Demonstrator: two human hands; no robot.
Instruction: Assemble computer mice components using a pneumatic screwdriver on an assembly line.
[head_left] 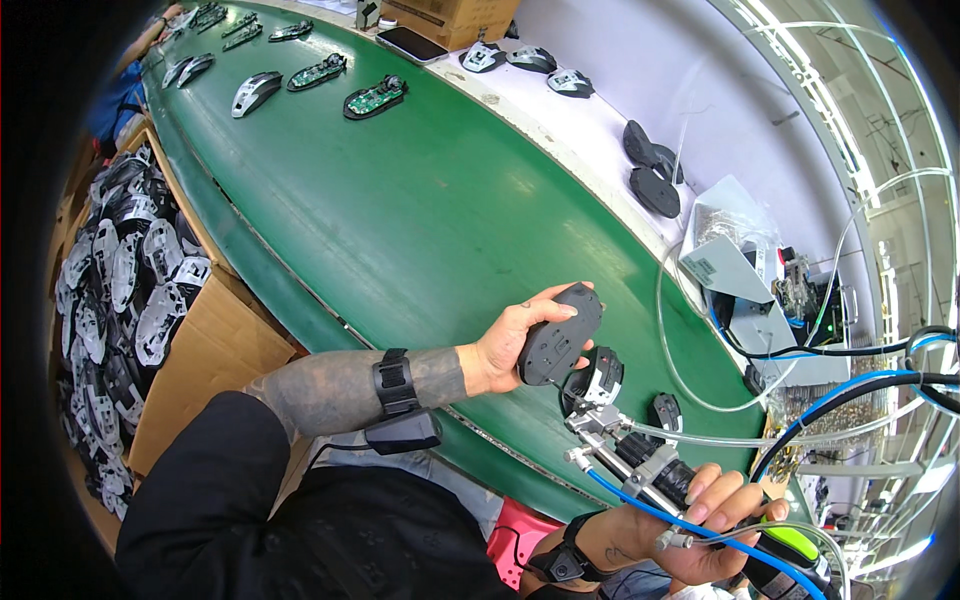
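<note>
My left hand (pixel 507 345) is closed round a black computer mouse (pixel 560 335), its dark underside turned up toward me. In my right hand (pixel 722 520) is an electric screwdriver (pixel 655 470) with a metal feeder head, a blue air hose and a clear tube. The tool's tip points at the lower end of the mouse; whether the two touch, I cannot tell. Just beyond the tip lies another mouse part (pixel 603 375), black and light grey, on the green conveyor belt (pixel 430 210). A smaller dark mouse part (pixel 664 412) sits further right, partly behind the tube.
A cardboard box (pixel 205 345) full of grey mouse shells stands at the left. Mouse bases with green circuit boards (pixel 376 98) lie up the belt. On the white ledge are a phone (pixel 411 43), mouse parts (pixel 655 190) and a screw feeder (pixel 740 270). Hoses cross at right.
</note>
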